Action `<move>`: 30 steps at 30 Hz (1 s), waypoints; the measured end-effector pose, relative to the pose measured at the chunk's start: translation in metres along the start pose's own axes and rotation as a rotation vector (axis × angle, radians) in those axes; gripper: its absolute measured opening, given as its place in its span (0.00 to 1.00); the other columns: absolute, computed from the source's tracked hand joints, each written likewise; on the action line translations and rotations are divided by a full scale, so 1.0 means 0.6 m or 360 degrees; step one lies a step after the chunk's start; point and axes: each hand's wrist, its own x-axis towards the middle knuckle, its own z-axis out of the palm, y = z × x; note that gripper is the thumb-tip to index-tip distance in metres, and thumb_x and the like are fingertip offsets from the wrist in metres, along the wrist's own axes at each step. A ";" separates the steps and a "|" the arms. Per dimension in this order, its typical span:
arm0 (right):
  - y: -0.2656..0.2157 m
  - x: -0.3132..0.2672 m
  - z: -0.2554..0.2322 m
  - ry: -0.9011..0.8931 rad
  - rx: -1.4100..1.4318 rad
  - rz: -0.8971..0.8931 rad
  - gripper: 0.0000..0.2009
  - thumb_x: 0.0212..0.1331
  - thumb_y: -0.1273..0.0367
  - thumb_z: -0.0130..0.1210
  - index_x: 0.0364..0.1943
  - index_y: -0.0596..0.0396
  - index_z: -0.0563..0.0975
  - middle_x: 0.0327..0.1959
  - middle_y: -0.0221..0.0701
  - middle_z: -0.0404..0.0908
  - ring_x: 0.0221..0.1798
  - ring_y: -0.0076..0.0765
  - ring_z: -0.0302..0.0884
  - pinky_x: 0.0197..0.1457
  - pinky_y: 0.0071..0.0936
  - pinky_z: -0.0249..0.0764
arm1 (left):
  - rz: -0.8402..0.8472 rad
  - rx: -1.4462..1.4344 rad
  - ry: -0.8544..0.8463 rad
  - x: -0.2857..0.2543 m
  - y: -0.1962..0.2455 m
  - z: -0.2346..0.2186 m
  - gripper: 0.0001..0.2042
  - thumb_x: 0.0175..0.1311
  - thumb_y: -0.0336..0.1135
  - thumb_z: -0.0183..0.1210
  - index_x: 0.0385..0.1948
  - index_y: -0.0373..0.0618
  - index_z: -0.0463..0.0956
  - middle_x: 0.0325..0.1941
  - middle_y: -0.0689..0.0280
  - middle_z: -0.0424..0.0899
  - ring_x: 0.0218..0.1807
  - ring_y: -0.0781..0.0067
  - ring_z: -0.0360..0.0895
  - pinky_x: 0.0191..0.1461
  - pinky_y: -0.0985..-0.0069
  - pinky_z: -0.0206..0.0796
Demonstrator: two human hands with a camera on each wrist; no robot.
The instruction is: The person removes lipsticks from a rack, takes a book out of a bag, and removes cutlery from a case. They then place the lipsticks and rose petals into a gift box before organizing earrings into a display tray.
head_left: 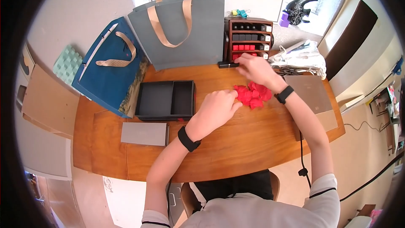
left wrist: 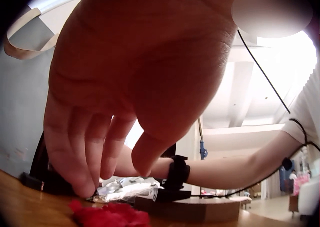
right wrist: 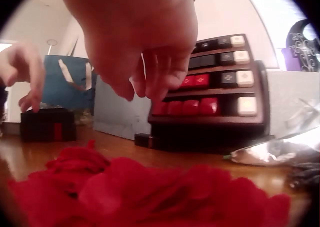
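A pile of red petal-like pieces [head_left: 253, 95] lies on the wooden table, seen close up as red petals [right wrist: 150, 192] in the right wrist view. My left hand [head_left: 215, 109] hovers at the left side of the pile, its fingers loosely bent and the palm facing down. Beyond the pile, my right hand [head_left: 257, 69] reaches to the lower front of a dark wooden tiered rack [head_left: 251, 38]. Its fingers [right wrist: 167, 74] hang downward, overlapping the red pieces [right wrist: 192, 107] on the lowest tier, with nothing visible between thumb and fingers. A small black bar [head_left: 228, 65] lies by its fingertips.
An open black box [head_left: 154, 101] with two compartments stands left, behind a grey lid-like box [head_left: 144, 134]. Blue [head_left: 105, 69] and grey [head_left: 181, 33] gift bags stand at the back. On the right are a brown box [head_left: 310, 95] and crumpled white plastic [head_left: 301, 59].
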 end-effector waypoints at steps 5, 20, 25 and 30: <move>-0.023 0.030 0.050 -0.0482 -0.0168 0.0155 0.25 0.63 0.63 0.61 0.62 0.58 0.74 0.35 0.47 0.86 0.39 0.55 0.85 0.44 0.48 0.81 | 0.0068 0.0017 0.0042 -0.002 -0.003 0.009 0.15 0.67 0.42 0.64 0.43 0.37 0.82 0.37 0.49 0.87 0.41 0.44 0.85 0.46 0.54 0.77; 0.006 0.003 0.103 -0.0209 -0.0067 0.0174 0.16 0.56 0.64 0.70 0.44 0.57 0.83 0.39 0.47 0.86 0.49 0.53 0.84 0.53 0.48 0.77 | 0.0103 0.0008 0.0162 -0.005 -0.009 0.016 0.14 0.66 0.40 0.65 0.39 0.36 0.82 0.34 0.51 0.86 0.38 0.44 0.85 0.43 0.54 0.77; -0.018 -0.013 0.059 -0.0446 0.0338 0.0462 0.16 0.60 0.62 0.68 0.44 0.60 0.82 0.40 0.50 0.85 0.48 0.58 0.83 0.53 0.50 0.76 | 0.0054 0.0126 0.0182 -0.003 -0.010 0.017 0.15 0.67 0.41 0.65 0.39 0.36 0.82 0.37 0.52 0.85 0.43 0.47 0.83 0.47 0.56 0.77; -0.017 -0.027 0.044 -0.0395 0.0475 0.0565 0.16 0.63 0.62 0.65 0.45 0.60 0.80 0.38 0.49 0.86 0.45 0.61 0.83 0.49 0.50 0.77 | 0.0007 0.0136 0.0215 0.000 -0.020 0.024 0.15 0.67 0.41 0.65 0.41 0.36 0.82 0.38 0.52 0.85 0.46 0.48 0.81 0.49 0.55 0.76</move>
